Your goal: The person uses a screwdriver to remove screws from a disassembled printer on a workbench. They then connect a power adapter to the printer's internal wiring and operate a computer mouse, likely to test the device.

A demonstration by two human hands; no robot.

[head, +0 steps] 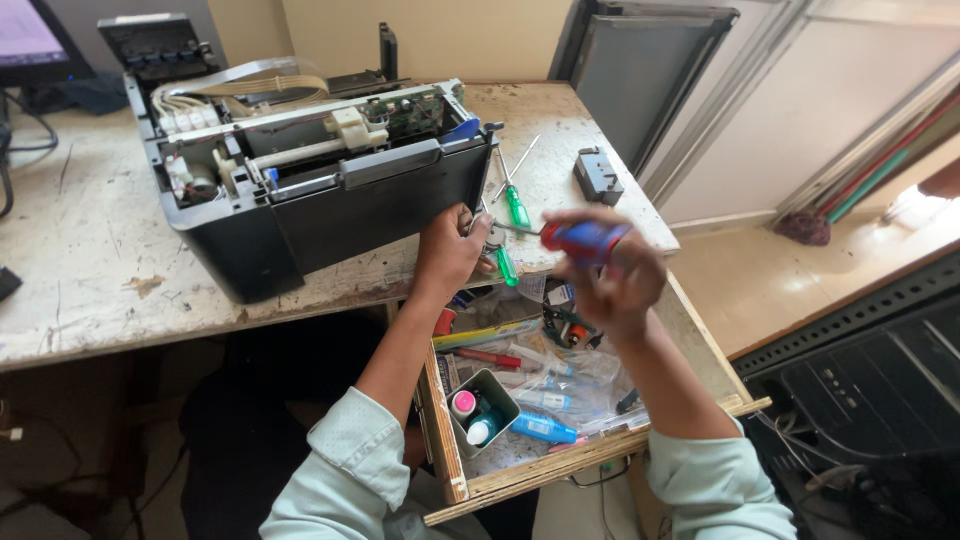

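Right hand (pixel 612 283) gripping red-and-blue handled screwdriver (pixel 585 240), long axis horizontal, thin shaft pointing left, blurred by motion, left hand (pixel 450 250) closed on small object, hidden, against opened black plastic printer (pixel 310 170), above open wooden drawer (pixel 445 450).

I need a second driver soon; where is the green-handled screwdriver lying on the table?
In the head view, the green-handled screwdriver lies on the worn table right of the opened printer, just beyond the left hand and left of a small grey block.
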